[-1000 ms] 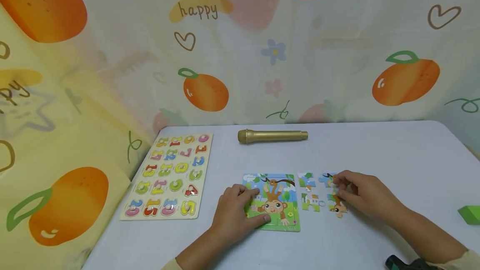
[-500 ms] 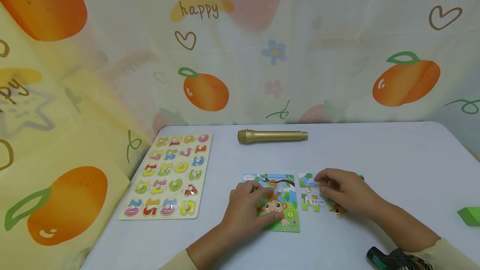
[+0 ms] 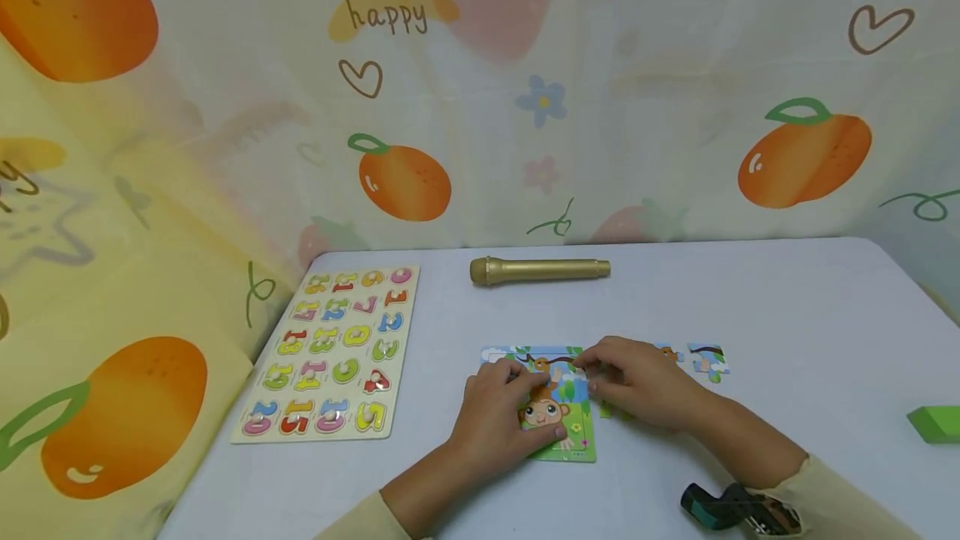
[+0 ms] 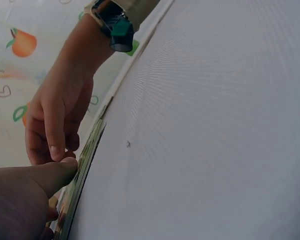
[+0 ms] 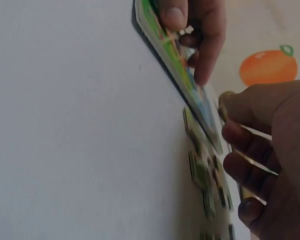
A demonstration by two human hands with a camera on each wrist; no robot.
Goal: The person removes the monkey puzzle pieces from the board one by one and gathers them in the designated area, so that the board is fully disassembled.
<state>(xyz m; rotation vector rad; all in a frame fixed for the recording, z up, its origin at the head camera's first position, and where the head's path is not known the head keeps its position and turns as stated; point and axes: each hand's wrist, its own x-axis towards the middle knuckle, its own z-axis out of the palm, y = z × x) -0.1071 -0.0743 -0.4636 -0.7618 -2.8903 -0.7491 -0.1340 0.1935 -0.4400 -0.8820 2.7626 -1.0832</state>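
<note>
My left hand (image 3: 498, 415) rests over the monkey jigsaw puzzle (image 3: 577, 432), thumb and index finger spread across its picture. In the right wrist view, the left thumb (image 5: 174, 17) lies on the board's face. My right hand (image 3: 645, 377) is at the puzzle's upper right edge, fingers loosely bent and pointing left, with no piece visible between them. Loose jigsaw pieces (image 3: 707, 361) lie right of the board, partly hidden under the right hand. The right wrist view shows several pieces (image 5: 200, 172) near the board's corner, beside my right fingers.
A number puzzle board (image 3: 326, 357) lies on the left of the white table (image 3: 787, 315). A gold microphone (image 3: 540, 270) lies near the back edge, and a green block (image 3: 933, 424) sits far right. A fruit-print curtain (image 3: 480, 123) hangs behind.
My right hand has moved left from the loose pieces to the puzzle's right edge, uncovering pieces behind it. My left hand has slid slightly right over the board.
</note>
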